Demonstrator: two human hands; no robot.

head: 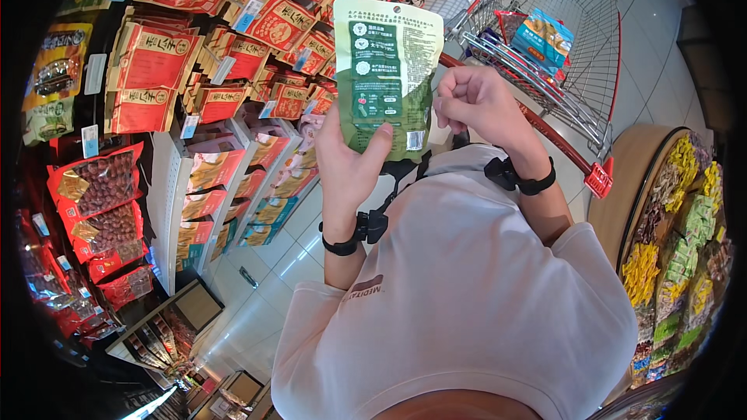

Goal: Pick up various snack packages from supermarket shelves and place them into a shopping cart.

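Note:
A green and cream snack pouch [382, 76] is held up in front of me, its printed back panel facing me. My left hand [353, 154] grips its lower left part, thumb across the front and the other fingers hidden behind. Close beside the pouch's right edge is my right hand [475, 102], its fingers curled in with nothing visible in them. Whether those fingertips touch the pouch edge I cannot tell. Each wrist wears a black strap.
A shopping cart [583, 46] with a red handle stands ahead to the right, holding a blue snack bag [543, 41] and other packets. Shelves of red and kraft-paper bags [154, 76] rise on the left. A rounded wooden bin [618, 186] of wrapped candies lies right.

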